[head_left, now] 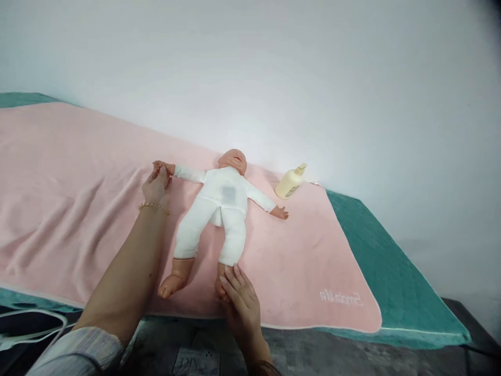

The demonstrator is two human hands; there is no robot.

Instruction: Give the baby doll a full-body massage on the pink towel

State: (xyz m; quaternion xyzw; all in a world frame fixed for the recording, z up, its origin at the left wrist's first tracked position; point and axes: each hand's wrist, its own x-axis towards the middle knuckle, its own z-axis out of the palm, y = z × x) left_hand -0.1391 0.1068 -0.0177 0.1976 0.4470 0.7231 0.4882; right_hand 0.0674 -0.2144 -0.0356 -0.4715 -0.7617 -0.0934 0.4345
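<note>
A baby doll (225, 196) with a white cloth body lies on its back on a pink blanket (297, 271), arms and legs spread. My left hand (157, 184), with a bracelet at the wrist, is closed around the doll's hand at the left. Over the doll's foot on the right side lies my right hand (243, 303), its fingers stretched out and resting against the foot. The doll's other foot (177, 278) is bare and untouched. Near the doll's outstretched right-side hand stands a pale yellow pump bottle (290, 183), leaning in the view.
Under the blanket is a green cover (383, 261), showing along the right and front edges. A pale wall (250, 78) rises behind. White cables (35, 313) hang at the lower left. A dark object (469, 324) stands beyond the right corner.
</note>
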